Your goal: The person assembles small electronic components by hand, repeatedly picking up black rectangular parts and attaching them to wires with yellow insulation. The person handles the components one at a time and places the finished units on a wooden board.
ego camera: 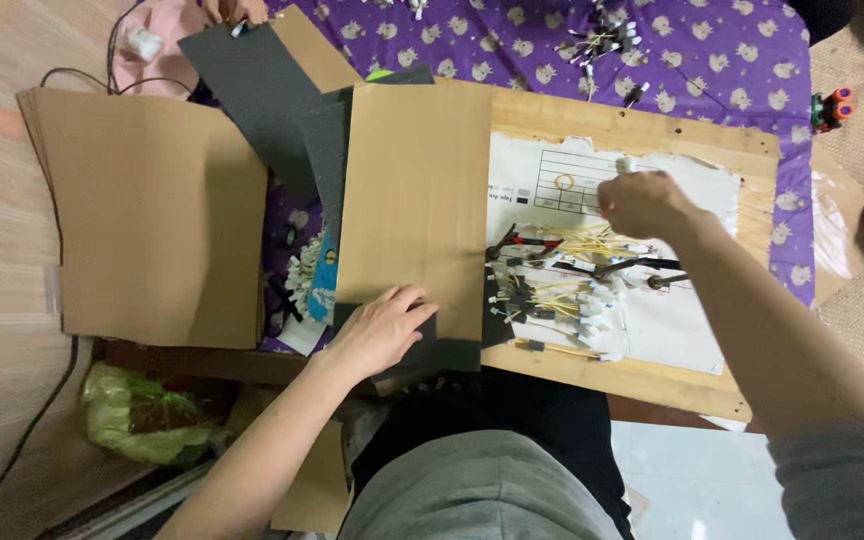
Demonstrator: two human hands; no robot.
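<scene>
Lower centre: left hand point(384, 328) pressed flat, fingers spread, on a tan cardboard sheet point(417, 200) overlapping a dark sheet point(430, 350). Risk: the sheet may slide over the loose pile of small yellow-wired parts point(562, 290) at centre right and scatter them. Farther up, right hand point(644, 203) pinches a small white piece point(626, 164) above the white paper point(672, 320).

Wire pile point(562, 290) beneath right hand point(644, 203)

brown cardboard sheet point(414, 200) flat on board, lower edge over dark grey sheet point(444, 352); small white part point(625, 164) pinched above yellow-wired connector pile point(572, 290)
</scene>
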